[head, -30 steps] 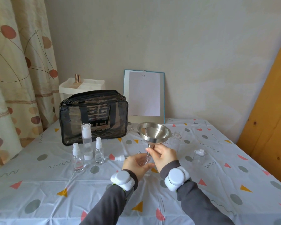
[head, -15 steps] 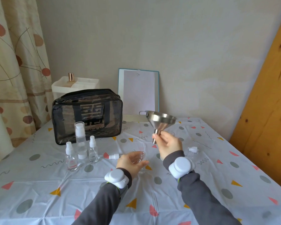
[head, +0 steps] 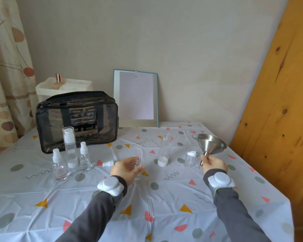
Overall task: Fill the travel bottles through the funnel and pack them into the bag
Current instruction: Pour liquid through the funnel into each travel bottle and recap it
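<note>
While our right hand point(head: 214, 163) pinches the steel funnel point(head: 211, 144) by its spout and holds it tilted over the right side of the table point(head: 173, 198), our left hand point(head: 124, 169) lies palm up near the middle, fingers curled round a small bottle point(head: 136, 162). That bottle is clear and uncapped, with its threaded neck showing above our fingers. Whether there is liquid in it we cannot tell.

Funnel and bottle are well apart, so we judge that we are between filling and closing rather than pouring. A white spray cap point(head: 108, 163) lies on its side just left of our left hand and looks like the match for the open neck.

As we see it, the next move is to set the funnel down on bare cloth at the right. It should go clear of the small clear cup point(head: 191, 159) and the tall bottle point(head: 164, 149) standing between our hands. The freed right hand must then reach across to the cap while the left holds the bottle upright so nothing spills. The cap has to meet the thread squarely.

Three capped bottles point(head: 69, 151) stand at the left, just in front of the black bag point(head: 75, 119) at the far left. Its top looks closed to us, so packing would call for opening it first.
</note>
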{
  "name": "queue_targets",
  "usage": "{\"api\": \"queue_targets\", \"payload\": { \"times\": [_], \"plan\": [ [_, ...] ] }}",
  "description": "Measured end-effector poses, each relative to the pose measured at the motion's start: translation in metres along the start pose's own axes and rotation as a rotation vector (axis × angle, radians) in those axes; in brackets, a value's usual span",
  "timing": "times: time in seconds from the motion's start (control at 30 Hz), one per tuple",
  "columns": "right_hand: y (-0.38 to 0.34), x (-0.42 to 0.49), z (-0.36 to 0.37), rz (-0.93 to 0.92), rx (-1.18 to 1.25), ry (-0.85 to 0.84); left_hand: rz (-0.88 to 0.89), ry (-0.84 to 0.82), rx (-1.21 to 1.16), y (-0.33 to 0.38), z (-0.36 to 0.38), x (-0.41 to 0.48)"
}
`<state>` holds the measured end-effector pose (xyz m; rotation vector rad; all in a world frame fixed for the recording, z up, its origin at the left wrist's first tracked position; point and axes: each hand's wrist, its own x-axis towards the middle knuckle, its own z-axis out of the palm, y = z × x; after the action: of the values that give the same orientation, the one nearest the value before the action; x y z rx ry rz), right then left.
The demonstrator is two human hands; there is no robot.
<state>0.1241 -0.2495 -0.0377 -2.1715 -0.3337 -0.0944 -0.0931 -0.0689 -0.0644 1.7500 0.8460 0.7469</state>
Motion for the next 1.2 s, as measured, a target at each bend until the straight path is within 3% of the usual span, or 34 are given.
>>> {"api": "queue_targets", "payload": {
  "times": [0.17, 0.53, 1.2],
  "plan": [
    [0.021, 0.008, -0.005, 0.084, -0.153, -0.083, 0.002, 0.022, -0.01, -0.002, 0.002, 0.0],
    [0.029, 0.006, -0.003, 0.231, -0.158, -0.154, -0.016, 0.008, -0.016, 0.003, 0.001, -0.003],
    [0.032, 0.001, -0.011, 0.096, -0.203, -0.163, -0.022, 0.009, -0.03, 0.005, -0.001, -0.006]
  ]
}}
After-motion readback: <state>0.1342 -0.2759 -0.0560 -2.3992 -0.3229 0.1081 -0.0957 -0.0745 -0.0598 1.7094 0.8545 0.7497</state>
